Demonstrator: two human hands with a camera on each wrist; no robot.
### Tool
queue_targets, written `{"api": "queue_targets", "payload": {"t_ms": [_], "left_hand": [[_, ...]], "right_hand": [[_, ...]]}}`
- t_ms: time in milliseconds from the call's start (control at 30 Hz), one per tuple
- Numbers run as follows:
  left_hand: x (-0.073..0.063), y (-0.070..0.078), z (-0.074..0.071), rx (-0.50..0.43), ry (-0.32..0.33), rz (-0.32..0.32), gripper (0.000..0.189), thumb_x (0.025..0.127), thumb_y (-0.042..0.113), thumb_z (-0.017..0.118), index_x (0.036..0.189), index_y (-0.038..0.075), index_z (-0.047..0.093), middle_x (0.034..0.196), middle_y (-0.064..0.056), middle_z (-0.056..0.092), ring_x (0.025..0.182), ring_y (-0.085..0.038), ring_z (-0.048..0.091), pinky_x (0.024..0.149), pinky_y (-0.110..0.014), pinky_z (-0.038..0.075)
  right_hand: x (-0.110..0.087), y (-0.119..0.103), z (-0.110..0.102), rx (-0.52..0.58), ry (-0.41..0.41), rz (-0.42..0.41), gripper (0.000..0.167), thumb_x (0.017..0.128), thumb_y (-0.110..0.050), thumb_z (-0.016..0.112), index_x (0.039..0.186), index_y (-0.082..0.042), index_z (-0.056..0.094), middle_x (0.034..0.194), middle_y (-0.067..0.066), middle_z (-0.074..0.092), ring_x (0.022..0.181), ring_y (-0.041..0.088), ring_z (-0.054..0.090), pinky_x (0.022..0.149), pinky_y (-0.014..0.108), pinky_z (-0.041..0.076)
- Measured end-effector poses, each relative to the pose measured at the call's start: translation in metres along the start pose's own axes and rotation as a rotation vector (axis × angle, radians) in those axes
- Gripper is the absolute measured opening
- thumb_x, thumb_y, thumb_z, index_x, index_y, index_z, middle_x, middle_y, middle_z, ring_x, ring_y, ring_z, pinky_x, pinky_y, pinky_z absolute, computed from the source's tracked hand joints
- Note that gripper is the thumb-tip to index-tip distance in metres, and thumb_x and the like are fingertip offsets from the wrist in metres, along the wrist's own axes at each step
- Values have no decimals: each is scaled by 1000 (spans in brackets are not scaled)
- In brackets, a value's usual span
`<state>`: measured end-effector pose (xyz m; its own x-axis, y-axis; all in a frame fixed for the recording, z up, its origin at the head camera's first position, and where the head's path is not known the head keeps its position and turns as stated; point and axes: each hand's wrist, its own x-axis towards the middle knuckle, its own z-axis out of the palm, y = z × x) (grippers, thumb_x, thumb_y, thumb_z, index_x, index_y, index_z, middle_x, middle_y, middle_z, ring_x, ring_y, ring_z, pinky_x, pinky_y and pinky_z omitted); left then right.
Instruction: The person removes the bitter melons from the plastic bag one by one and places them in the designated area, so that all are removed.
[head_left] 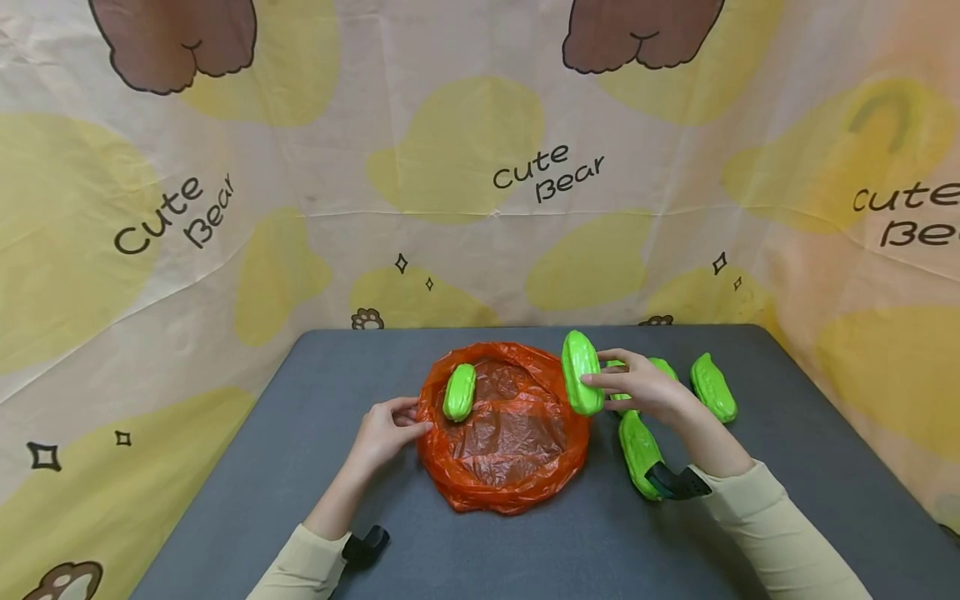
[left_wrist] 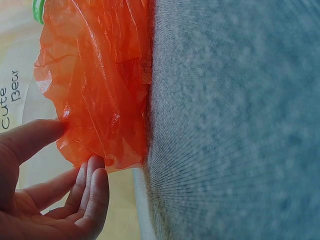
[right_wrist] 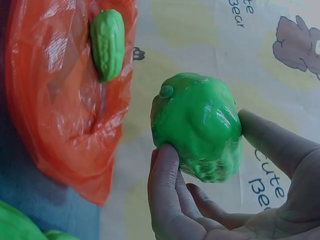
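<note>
In the head view my right hand (head_left: 637,383) holds a bright green, ridged bitter melon (head_left: 581,375) upright over the right rim of an orange plastic bag (head_left: 506,500). The right wrist view shows thumb and fingers pinching this glossy bitter melon (right_wrist: 200,125) from its sides, its rounded end facing the camera. My left hand (head_left: 386,433) pinches the bag's left edge; thumb and fingertips meet the crinkled bag (left_wrist: 100,90) in the left wrist view. The bag's mouth is spread wide. Another bitter melon (head_left: 460,392) lies inside it at the left.
Several more bitter melons lie on the grey table (head_left: 360,367) right of the bag. One melon (head_left: 712,387) is farthest right and another melon (head_left: 639,450) is below my right wrist; others are partly hidden behind that hand. A printed cloth (head_left: 450,167) hangs behind the table.
</note>
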<state>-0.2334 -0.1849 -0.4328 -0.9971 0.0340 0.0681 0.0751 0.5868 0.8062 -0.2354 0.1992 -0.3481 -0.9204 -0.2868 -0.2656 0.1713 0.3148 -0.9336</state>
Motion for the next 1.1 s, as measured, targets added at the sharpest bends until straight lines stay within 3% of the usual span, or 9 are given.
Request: {"api": "queue_targets", "payload": {"t_ms": [400,800,1100], "left_hand": [[0,0,0,7,-3,-5,48,78,20,78,119,0,64,95,-9,68,81,-16,65,64,-25,51],[0,2,-1,-1,-7,2,47,78,18,77,119,-1,64,94,-9,67,81,-17,65,65,-25,51],[0,-1,0,-8,-5,-7,47,78,19,78,119,0,64,95,-10,68,82,-17,66,65,-24,52]], "right_hand": [[-11,9,-18,-52,20,1,88,89,-32,65,149,3,11,145,34,26,129,47,38,95,47,47],[-25,17,-36,-88,10,6,86,92,-31,61,148,6,7,144,36,27,129,46,39,94,44,49],[-31,28,-45,-89,2,37,89,92,-30,62,149,7,4,148,36,17,129,46,38,95,45,48]]}}
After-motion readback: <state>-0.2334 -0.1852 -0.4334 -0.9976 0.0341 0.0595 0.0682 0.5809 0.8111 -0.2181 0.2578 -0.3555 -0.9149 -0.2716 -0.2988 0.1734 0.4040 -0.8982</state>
